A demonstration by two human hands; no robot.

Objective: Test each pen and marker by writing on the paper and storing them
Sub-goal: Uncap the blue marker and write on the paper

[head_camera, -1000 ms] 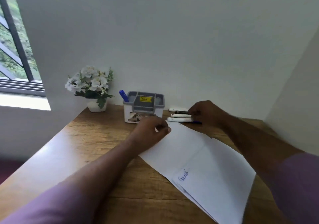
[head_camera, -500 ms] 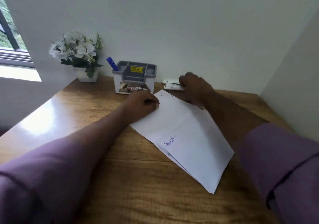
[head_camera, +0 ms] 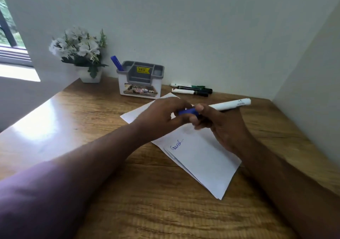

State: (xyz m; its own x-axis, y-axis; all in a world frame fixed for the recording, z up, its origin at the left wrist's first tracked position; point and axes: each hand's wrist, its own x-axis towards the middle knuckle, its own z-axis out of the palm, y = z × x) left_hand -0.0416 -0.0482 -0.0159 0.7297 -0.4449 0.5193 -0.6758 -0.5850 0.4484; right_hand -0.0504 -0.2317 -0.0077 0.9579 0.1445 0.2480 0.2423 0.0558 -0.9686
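Observation:
My right hand [head_camera: 219,124] grips a white-barrelled marker [head_camera: 230,104] over the paper, its barrel pointing up and to the right. My left hand [head_camera: 161,117] pinches the marker's blue cap [head_camera: 187,111] at the other end. White sheets of paper [head_camera: 202,157] lie on the wooden desk [head_camera: 128,192], with blue handwriting [head_camera: 176,145] on the top sheet. A grey and white pen holder [head_camera: 140,81] stands at the back with one blue pen [head_camera: 116,63] in its left slot. Several more markers [head_camera: 191,89] lie by the wall to the holder's right.
A white pot of white flowers [head_camera: 81,52] stands in the back left corner. Walls close the desk at the back and on the right. A window [head_camera: 9,36] is at the far left.
My right hand has lifted a white marker from the pile at the back and brought it over the paper. My left hand left the paper's corner and took hold of the blue cap.

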